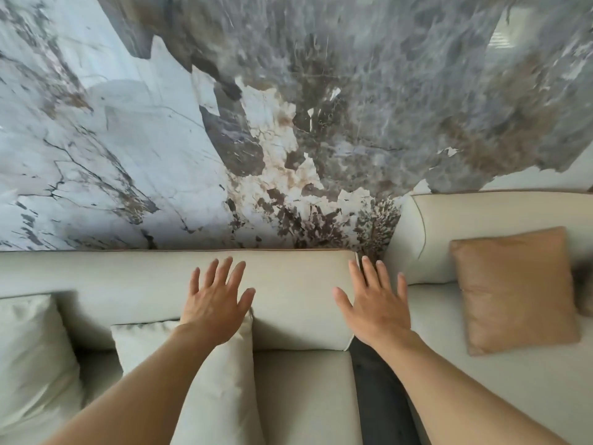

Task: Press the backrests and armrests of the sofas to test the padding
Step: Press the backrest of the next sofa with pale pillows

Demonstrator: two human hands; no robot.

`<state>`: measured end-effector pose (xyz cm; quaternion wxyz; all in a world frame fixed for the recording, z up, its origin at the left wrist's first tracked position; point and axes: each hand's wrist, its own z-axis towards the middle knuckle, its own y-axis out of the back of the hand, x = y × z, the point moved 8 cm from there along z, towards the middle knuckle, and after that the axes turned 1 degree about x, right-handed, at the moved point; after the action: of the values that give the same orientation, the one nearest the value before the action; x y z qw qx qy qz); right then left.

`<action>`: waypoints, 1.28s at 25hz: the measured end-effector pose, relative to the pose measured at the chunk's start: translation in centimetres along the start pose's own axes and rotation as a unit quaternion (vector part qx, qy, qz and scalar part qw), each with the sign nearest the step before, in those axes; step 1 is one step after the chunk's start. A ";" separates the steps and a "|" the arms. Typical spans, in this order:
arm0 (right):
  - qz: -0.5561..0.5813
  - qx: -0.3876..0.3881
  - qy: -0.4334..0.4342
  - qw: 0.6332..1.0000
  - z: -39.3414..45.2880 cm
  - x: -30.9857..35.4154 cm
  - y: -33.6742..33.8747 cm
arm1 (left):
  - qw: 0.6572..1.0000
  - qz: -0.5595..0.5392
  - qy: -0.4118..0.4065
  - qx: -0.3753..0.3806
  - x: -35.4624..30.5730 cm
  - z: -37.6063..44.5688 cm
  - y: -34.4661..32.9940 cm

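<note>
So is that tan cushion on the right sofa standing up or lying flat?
Standing up: the tan cushion leans against the right sofa's backrest, its lower edge on the seat and its whole square face toward the camera.

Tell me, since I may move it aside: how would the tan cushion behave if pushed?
The tan cushion looks soft and probably light: its fabric is creased and its sides bow. It leans against the right sofa's backrest, so a push would likely topple or slide it, not roll it.

Marble-pattern wall: white with dark veins on the left, grey-brown on the right. Bright window or light patch top right, blurred. Dark floor strip shows in the gap below. Soft, even daylight.
</note>
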<state>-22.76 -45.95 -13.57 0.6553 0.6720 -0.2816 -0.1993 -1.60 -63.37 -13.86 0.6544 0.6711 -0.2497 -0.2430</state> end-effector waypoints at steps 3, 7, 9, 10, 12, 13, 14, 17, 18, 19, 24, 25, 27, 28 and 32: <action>-0.010 0.007 -0.004 1.000 2.8 -0.2 -5.0 | 1.000 0.001 0.002 0.006 1.1 3.0 -5.3; -0.008 0.015 0.006 1.000 6.4 0.0 -11.2 | 1.000 0.007 0.003 0.009 2.2 6.2 -11.0; 0.001 0.011 0.014 1.000 8.3 0.5 -13.8 | 1.000 -0.002 -0.003 -0.001 2.8 8.3 -12.9; 0.006 0.006 0.019 1.000 9.4 0.8 -14.9 | 1.000 -0.007 -0.004 -0.006 3.0 9.5 -13.8; 0.013 -0.010 0.028 0.999 11.4 1.2 -16.6 | 1.000 -0.013 -0.005 -0.012 3.4 11.6 -15.3; 0.013 -0.016 0.030 0.999 12.3 1.4 -17.3 | 1.000 -0.014 -0.009 -0.013 3.4 12.5 -16.1; 0.012 -0.022 0.031 0.999 12.9 1.5 -17.9 | 1.000 -0.014 -0.016 -0.017 3.3 13.0 -16.7; 0.003 -0.074 0.030 0.997 13.6 1.6 -19.1 | 0.997 -0.018 -0.025 -0.064 3.1 13.6 -17.7; -0.001 -0.098 0.030 0.995 13.7 1.6 -19.3 | 0.996 -0.021 -0.023 -0.083 3.0 13.8 -18.0; -0.001 -0.120 0.029 0.992 13.7 1.6 -19.6 | 0.995 -0.019 -0.021 -0.097 3.0 14.0 -18.3; -0.011 -0.186 0.030 0.982 14.2 1.5 -20.1 | 0.986 0.011 -0.024 -0.163 3.2 14.4 -18.6; -0.013 -0.190 0.030 0.981 14.5 1.5 -20.1 | 0.985 0.015 -0.026 -0.172 3.2 14.6 -18.6; -0.018 -0.195 0.029 0.980 15.2 1.5 -20.0 | 0.982 0.016 -0.025 -0.184 3.2 15.2 -18.5; -0.018 -0.198 0.030 0.980 15.7 1.5 -19.9 | 0.982 0.016 -0.023 -0.189 3.1 15.6 -18.5; -0.014 -0.203 0.038 0.978 17.7 1.5 -19.6 | 0.978 0.023 -0.017 -0.206 3.3 17.0 -18.4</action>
<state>-30.58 -60.85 -33.96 0.7854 0.5358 -0.2012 -0.2358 -9.90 -78.01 -32.67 0.7798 0.5117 -0.2205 -0.2856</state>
